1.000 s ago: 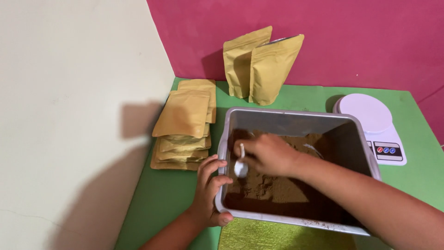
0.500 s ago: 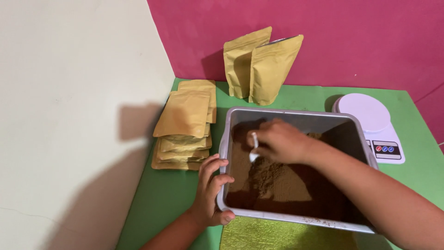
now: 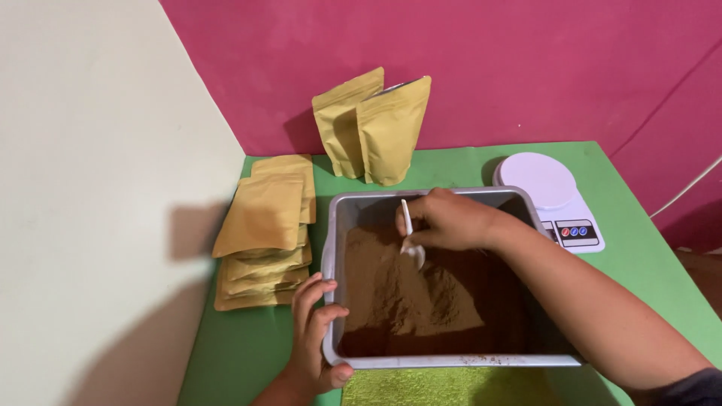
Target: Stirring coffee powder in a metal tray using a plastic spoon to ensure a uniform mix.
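A grey rectangular tub point(image 3: 335, 225) sits on the green table, holding a heap of brown powder point(image 3: 406, 289). My right hand point(image 3: 451, 219) reaches into the tub from the right and grips a small white spoon point(image 3: 411, 239), whose bowl touches the powder near the tub's far left side. My left hand point(image 3: 316, 331) grips the tub's near left rim, thumb on the front edge.
A stack of flat tan pouches point(image 3: 267, 229) lies left of the tub. Two upright tan pouches point(image 3: 376, 128) stand against the pink wall. A white kitchen scale point(image 3: 553, 197) sits right of the tub. A green cloth point(image 3: 444, 387) lies at the near edge.
My right hand has carried the spoon from the tub's near left toward its far side, pushing the powder into a heap. My left hand stays on the rim.
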